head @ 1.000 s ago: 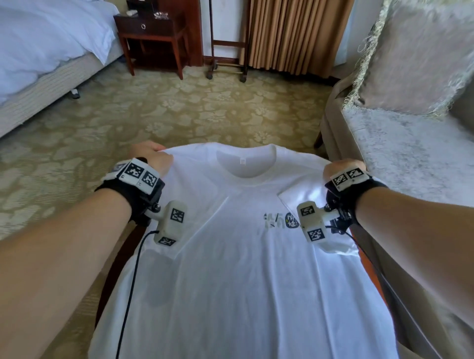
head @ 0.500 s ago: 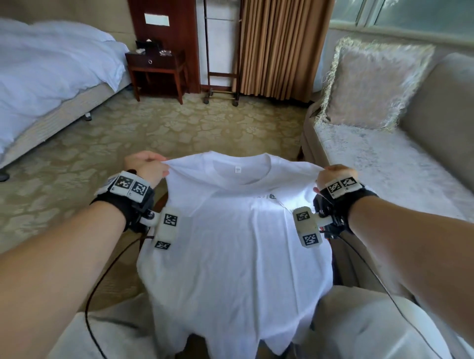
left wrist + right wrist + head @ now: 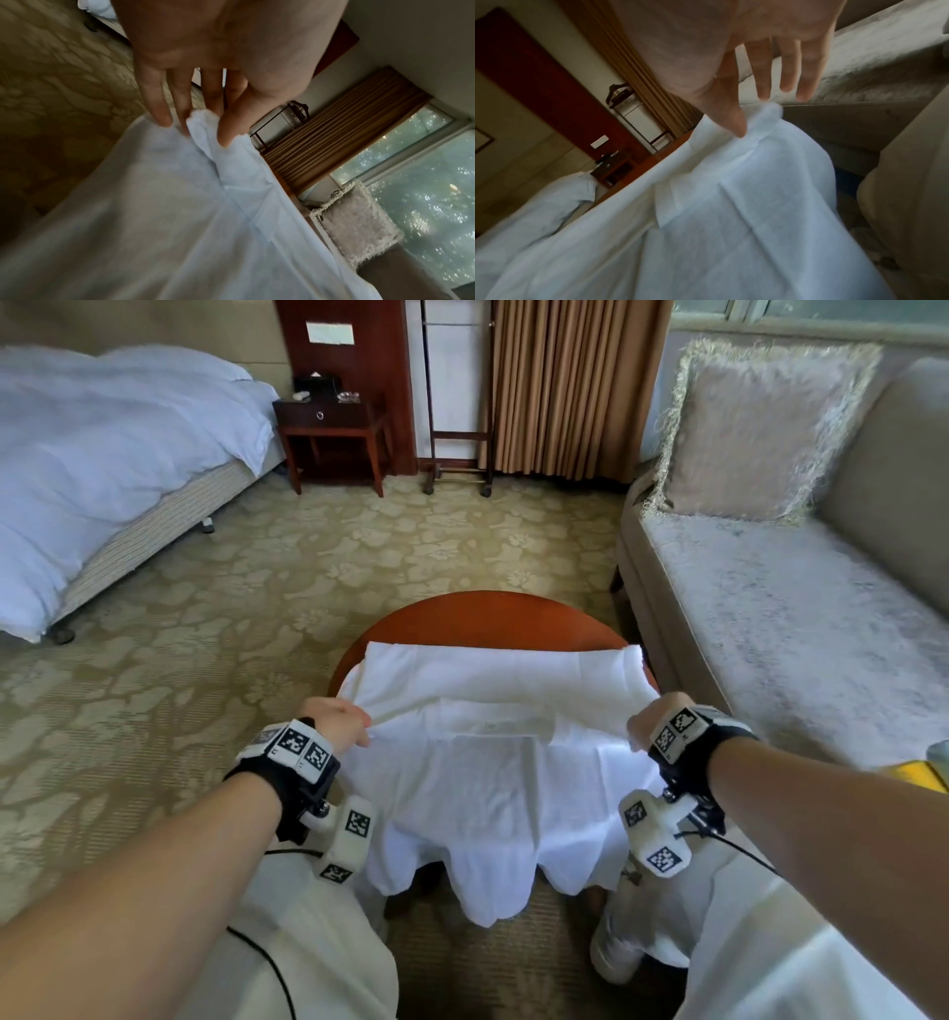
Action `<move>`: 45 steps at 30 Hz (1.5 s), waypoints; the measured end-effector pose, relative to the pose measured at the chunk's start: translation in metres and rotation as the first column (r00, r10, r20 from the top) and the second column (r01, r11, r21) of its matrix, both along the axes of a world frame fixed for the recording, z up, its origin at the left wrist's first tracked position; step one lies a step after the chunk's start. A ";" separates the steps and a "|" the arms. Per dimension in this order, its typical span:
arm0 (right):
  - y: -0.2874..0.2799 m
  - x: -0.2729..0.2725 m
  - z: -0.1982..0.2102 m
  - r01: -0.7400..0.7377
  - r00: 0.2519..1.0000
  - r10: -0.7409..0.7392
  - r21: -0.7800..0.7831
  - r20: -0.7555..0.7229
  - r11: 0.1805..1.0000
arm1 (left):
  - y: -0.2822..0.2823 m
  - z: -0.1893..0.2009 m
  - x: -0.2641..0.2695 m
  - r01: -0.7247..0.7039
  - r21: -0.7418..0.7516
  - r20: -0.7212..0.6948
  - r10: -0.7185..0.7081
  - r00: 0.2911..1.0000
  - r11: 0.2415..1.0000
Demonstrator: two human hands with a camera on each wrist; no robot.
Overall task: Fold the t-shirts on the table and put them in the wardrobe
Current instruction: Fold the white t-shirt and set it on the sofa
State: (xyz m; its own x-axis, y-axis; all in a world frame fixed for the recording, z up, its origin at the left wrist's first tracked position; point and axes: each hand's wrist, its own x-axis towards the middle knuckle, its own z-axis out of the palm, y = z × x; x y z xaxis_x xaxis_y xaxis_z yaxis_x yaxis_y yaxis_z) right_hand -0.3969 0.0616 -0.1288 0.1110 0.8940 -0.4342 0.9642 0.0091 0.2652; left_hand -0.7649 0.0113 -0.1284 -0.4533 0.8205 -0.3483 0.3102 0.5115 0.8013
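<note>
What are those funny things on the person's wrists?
Each bare forearm wears a black wrist strap with white blocks carrying black-and-white square patterns. A white camera pod with the same patterns hangs under the left wrist, another pod under the right. Thin black cables run back from them. No sleeves show.

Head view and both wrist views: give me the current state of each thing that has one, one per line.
White cotton t-shirt: half folded, upper part doubled towards the person, hem hanging over the table's near edge.
Left hand: pinches the shirt's left corner.
Right hand: pinches the shirt's right corner between thumb and forefinger.
Round reddish-brown wooden table: far part bare, the rest under the shirt.
Dark wooden nightstand: drawer closed.
Brown pleated curtain: drawn.
</note>
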 end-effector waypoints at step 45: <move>0.083 -0.001 -0.006 0.757 0.538 -0.535 0.093 -0.651 0.647 | 0.108 -0.010 -0.006 -0.123 0.039 -0.174 0.128 0.976 0.992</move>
State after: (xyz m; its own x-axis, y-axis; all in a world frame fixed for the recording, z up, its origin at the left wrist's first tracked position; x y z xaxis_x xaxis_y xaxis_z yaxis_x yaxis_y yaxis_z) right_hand -0.3979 0.1446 -0.1348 0.5749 0.7549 -0.3158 0.6243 -0.6541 -0.4270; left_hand -0.7711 0.1193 -0.1384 -0.6052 0.7616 -0.2319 0.3824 0.5335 0.7544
